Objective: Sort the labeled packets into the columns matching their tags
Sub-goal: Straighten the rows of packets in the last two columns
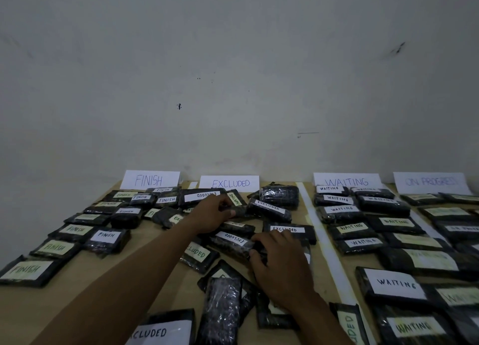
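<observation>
Dark plastic packets with handwritten tags lie in columns under paper signs: FINISH (149,180), EXCLUDED (229,183), WAITING (346,181) and ON PROGRESS (431,181). My left hand (213,213) reaches into the far part of the EXCLUDED column, its fingers curled round a dark packet (239,211) beside one tagged WAITING (235,198). My right hand (281,260) lies nearer me, fingers curled over the end of a packet tagged EXCLUDED (232,241). Other EXCLUDED packets overlap loosely around both hands.
The wooden table (166,282) runs up to a white wall. A white paper strip (325,243) divides EXCLUDED from WAITING. FINISH packets (106,237) fill the left side; WAITING packets (398,283) and ON PROGRESS packets fill the right. An untagged-side packet (223,305) lies near me.
</observation>
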`<state>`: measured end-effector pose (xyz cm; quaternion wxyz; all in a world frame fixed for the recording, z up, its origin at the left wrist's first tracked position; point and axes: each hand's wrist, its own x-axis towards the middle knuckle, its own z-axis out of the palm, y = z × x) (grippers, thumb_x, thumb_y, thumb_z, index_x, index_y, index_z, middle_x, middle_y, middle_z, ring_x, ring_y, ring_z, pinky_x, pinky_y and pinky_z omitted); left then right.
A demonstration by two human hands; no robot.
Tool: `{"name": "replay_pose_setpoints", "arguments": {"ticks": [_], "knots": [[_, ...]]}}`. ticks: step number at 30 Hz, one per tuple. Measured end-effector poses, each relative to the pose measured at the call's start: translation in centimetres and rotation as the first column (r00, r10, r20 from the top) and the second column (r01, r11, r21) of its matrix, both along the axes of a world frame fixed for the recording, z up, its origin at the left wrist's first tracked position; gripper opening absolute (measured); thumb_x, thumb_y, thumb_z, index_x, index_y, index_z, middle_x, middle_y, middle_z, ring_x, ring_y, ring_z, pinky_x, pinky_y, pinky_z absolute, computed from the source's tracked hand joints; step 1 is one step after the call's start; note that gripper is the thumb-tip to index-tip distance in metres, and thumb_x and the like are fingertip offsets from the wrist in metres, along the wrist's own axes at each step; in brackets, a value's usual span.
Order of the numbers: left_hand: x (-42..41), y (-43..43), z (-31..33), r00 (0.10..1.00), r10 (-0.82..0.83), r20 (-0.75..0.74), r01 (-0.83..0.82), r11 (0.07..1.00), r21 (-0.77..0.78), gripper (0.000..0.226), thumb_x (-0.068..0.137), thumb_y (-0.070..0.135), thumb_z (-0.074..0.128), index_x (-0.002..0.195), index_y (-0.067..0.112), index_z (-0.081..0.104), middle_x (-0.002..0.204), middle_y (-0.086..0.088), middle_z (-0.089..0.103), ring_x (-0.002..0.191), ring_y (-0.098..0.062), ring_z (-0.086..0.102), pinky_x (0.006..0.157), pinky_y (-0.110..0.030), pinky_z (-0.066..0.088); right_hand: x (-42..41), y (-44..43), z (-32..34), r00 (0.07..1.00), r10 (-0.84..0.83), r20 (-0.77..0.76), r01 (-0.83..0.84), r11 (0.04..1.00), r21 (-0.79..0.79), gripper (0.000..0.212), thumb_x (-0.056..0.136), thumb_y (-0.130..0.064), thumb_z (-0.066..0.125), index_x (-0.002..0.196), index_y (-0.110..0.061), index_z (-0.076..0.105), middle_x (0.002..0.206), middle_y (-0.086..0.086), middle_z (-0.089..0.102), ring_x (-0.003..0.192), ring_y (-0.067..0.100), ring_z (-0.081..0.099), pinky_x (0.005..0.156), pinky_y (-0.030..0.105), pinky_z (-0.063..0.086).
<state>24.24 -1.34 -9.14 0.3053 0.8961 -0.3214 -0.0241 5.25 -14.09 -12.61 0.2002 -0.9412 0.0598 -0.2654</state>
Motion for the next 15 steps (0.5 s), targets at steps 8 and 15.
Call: {"name": "replay_pose_setpoints", "arguments": {"ticks": [8, 15], "knots": [[-0.54, -0.17, 0.04, 0.996, 0.072, 0.057, -0.073, 0.997, 0.028, 0.042, 0.1, 0.045, 0.039, 0.096, 0.012, 0.065, 0.083, -0.003, 0.063, 0.076, -0.017, 0.057, 0.066, -0.03, 0.041, 0.12, -0.04, -0.18, 1.0, -0.003, 0.005, 0.003, 1.0, -0.02, 0.035, 0.086, -0.046, 0.037, 0.103, -0.029, 0.063, 0.098, -0.01, 0.061, 0.095, 0.015, 0.047, 0.079, 0.031, 0.037], [-0.31, -0.11, 0.95, 0.973, 0.229, 0.035, -0.224, 0.969, -0.1, 0.066, 0.098, 0.054, 0.034, 0.075, 0.003, 0.069, 0.075, -0.014, 0.067, 0.072, -0.026, 0.062, 0.066, -0.031, 0.043, 0.06, -0.01, -0.02, 1.0, -0.006, 0.002, 0.006, 1.0, -0.022, 0.038, 0.086, -0.047, 0.035, 0.104, -0.029, 0.063, 0.099, -0.01, 0.061, 0.096, 0.014, 0.046, 0.08, 0.031, 0.038]]}}
